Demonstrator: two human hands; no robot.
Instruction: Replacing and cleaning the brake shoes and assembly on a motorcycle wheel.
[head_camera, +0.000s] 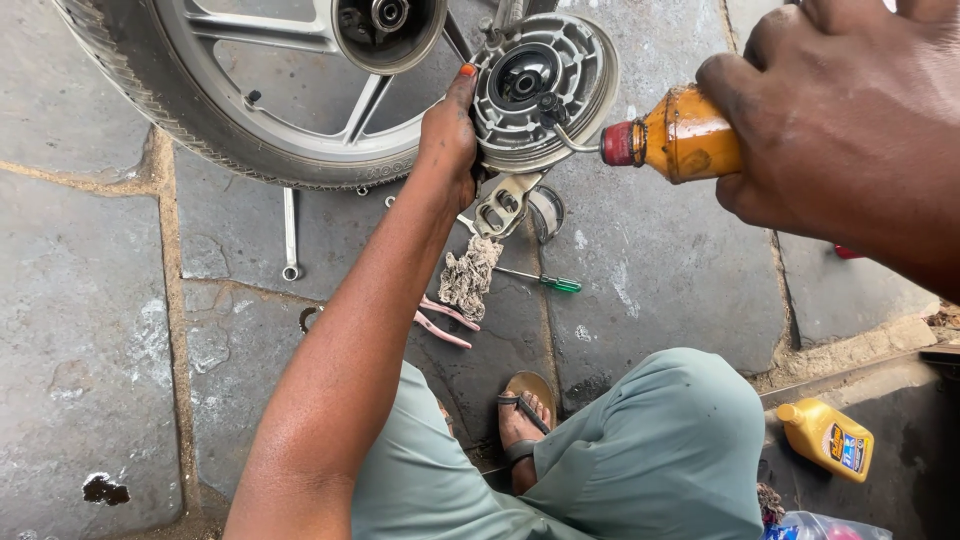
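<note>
Your left hand grips the rigid, heavy brake drum plate by its rim; your right hand fingers are closed around the greasy, slippery oil can.

One wheel, one brake drum plate, two oil bottles, one wrench, one screwdriver, one pair of pliers.

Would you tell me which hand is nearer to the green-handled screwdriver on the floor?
Left. The left hand grips the brake plate just above the screwdriver; the right hand holds the orange bottle, farther up and right.
</note>
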